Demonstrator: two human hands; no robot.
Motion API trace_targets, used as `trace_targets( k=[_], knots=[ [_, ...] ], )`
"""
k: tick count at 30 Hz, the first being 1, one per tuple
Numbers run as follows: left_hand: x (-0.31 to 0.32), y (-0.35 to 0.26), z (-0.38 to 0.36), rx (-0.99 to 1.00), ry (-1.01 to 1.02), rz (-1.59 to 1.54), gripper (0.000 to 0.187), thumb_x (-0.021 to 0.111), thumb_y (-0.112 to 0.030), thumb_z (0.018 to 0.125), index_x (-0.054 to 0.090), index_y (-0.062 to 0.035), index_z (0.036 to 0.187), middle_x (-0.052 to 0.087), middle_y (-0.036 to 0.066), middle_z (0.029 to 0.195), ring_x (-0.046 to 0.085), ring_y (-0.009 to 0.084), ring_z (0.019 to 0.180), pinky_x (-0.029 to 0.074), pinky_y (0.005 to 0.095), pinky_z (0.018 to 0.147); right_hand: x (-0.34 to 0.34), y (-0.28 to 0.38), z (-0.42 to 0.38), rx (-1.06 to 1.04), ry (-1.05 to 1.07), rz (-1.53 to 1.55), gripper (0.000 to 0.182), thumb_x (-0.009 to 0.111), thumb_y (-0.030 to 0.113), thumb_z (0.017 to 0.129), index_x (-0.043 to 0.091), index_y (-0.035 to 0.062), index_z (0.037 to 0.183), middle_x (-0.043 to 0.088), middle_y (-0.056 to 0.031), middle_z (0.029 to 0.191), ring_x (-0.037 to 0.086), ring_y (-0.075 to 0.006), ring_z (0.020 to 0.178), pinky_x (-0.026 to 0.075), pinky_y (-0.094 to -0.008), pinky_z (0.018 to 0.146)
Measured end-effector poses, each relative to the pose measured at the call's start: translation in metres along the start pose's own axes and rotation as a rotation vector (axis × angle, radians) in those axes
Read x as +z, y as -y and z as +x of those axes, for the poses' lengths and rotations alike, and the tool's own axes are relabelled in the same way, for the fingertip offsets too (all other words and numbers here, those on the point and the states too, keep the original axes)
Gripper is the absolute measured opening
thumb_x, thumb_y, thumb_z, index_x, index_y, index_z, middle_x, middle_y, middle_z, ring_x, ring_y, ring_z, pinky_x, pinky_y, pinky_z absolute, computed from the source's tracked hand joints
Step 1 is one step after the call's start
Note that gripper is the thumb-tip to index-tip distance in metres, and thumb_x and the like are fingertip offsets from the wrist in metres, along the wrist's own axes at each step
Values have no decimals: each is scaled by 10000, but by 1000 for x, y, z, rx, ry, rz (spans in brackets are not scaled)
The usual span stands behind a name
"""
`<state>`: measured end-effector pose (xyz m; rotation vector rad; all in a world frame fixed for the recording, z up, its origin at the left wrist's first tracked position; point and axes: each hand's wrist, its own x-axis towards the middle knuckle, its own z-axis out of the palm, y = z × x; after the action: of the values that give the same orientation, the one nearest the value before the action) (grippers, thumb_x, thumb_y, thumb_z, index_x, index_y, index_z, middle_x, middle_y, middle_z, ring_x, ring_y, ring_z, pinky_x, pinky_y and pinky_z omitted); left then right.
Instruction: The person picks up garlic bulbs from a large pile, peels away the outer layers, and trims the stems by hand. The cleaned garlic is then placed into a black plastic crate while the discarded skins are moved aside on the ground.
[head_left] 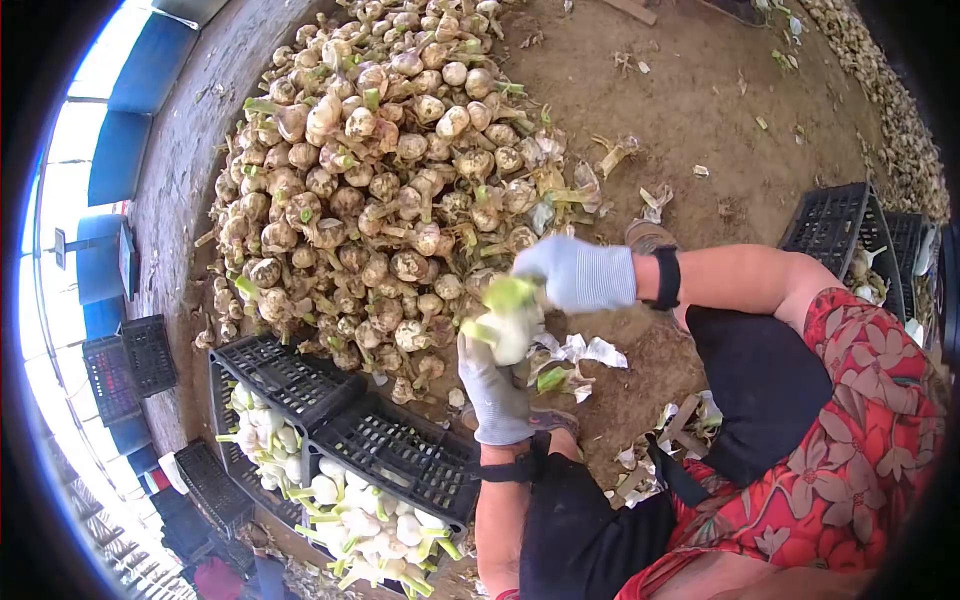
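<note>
My left hand [497,395], in a pale knit glove, is closed around a white garlic bulb [515,335] with a short green stem, just above the ground. My right hand [575,273], also gloved, is closed at the upper side of the bulb, by a blurred green piece [508,293]; what its fingers grip is smeared by motion. Unpeeled garlic [370,200] is heaped beyond my hands. Peeled skins [590,352] lie on the ground beside the bulb.
Black crates of white garlic [375,530] stand at the lower left, with a black crate [395,455] tilted against them. Another black crate [830,225] is at the right. Trimmings [690,425] lie between my legs. Stacked crates [130,365] stand at the far left.
</note>
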<state>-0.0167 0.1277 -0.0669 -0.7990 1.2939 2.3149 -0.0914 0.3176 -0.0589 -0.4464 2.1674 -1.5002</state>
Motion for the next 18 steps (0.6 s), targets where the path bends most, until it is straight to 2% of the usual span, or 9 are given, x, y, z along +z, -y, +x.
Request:
trace_targets(
  k=[2, 5, 9, 10, 11, 13, 14, 15, 18],
  knots=[
    [-2, -4, -6, -80, 20, 22, 527, 538, -529, 927, 552, -64, 1177, 636, 27, 931, 499, 78, 561, 349, 192, 426, -19, 1, 9, 280, -53, 292, 199, 603, 23, 745, 679, -5, 927, 677, -61, 774, 637, -150, 716, 501, -293, 666],
    [-5, -8, -6, -33, 77, -43, 598, 497, -554, 940, 441, -100, 1325, 591, 64, 991, 522, 109, 662, 422, 245, 546, -20, -18, 12, 305, -94, 627, 152, 588, 19, 819, 681, -18, 933, 652, -39, 709, 576, -115, 553, 460, -264, 507],
    [3, 2, -9, 71, 94, -134, 723, 492, -601, 918, 322, -98, 1409, 489, 105, 1225, 596, 241, 918, 500, 334, 801, 8, -8, 1, 367, 91, 705, 172, 586, 30, 820, 677, -22, 956, 648, -40, 711, 572, -104, 547, 453, -243, 501],
    [8, 3, -10, 100, 59, -125, 730, 492, -606, 916, 315, -98, 1409, 477, 106, 1250, 601, 259, 938, 505, 344, 825, 16, -17, -1, 187, 43, 571, 176, 587, 26, 808, 677, -17, 952, 648, -34, 716, 570, -95, 552, 450, -241, 502],
    [16, -3, -9, 36, -48, -119, 657, 561, -577, 887, 422, -115, 1333, 576, 84, 1081, 598, 263, 959, 419, 496, 992, 27, -30, -2, 7, -5, 436, 179, 589, 22, 796, 678, -12, 948, 648, -27, 720, 568, -87, 558, 446, -239, 502],
    [-22, 20, 7, -86, 217, -312, 612, 569, -529, 905, 435, -119, 1338, 590, 73, 1091, 602, 249, 975, 433, 493, 986, 21, 10, -9, 390, 63, 810, 183, 582, 13, 797, 682, -9, 949, 623, -1, 698, 559, -77, 565, 440, -244, 500],
    [-19, 17, 8, -147, 351, -408, 590, 573, -505, 913, 442, -121, 1341, 598, 68, 1096, 604, 242, 982, 439, 491, 983, 25, 17, -10, 344, 112, 768, 185, 581, 13, 800, 683, -10, 952, 617, 2, 692, 554, -75, 562, 438, -244, 496],
    [-13, 18, 0, -110, 163, -330, 492, 569, -415, 943, 473, -118, 1324, 613, 58, 1121, 607, 219, 1013, 481, 449, 935, 27, 21, -11, 299, 160, 725, 186, 579, 13, 803, 685, -10, 955, 612, 5, 687, 550, -74, 558, 435, -244, 493],
    [-3, -2, -9, 71, 213, -270, 510, 629, -373, 914, 463, -57, 1278, 587, 62, 1164, 600, 205, 1043, 516, 363, 887, 26, 15, -5, 265, 146, 694, 185, 599, 27, 794, 693, -7, 949, 631, -11, 686, 545, -82, 527, 428, -244, 470]
  ],
)
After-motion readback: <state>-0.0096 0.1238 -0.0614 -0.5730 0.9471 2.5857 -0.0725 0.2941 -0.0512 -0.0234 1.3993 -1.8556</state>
